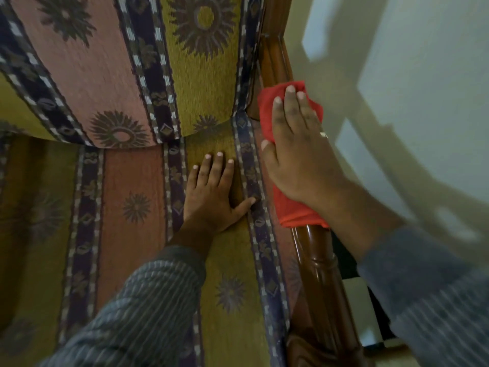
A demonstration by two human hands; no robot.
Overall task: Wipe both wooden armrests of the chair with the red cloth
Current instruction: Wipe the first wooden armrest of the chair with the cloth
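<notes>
The chair's right wooden armrest (321, 274) runs from the lower right up toward the backrest, glossy and reddish brown. A red cloth (267, 112) is draped over its middle stretch. My right hand (296, 149) lies flat on top of the cloth, fingers spread and pointing toward the backrest, pressing the cloth onto the armrest. My left hand (214, 192) rests palm down with fingers apart on the patterned seat cushion (127, 207), just left of the armrest, and holds nothing. The other armrest is out of view.
The upholstered backrest (105, 62), striped in pink, mustard and dark blue with sunburst motifs, fills the upper left. A pale wall (410, 75) with shadows stands right of the armrest. A light floor strip (370, 313) shows at the lower right.
</notes>
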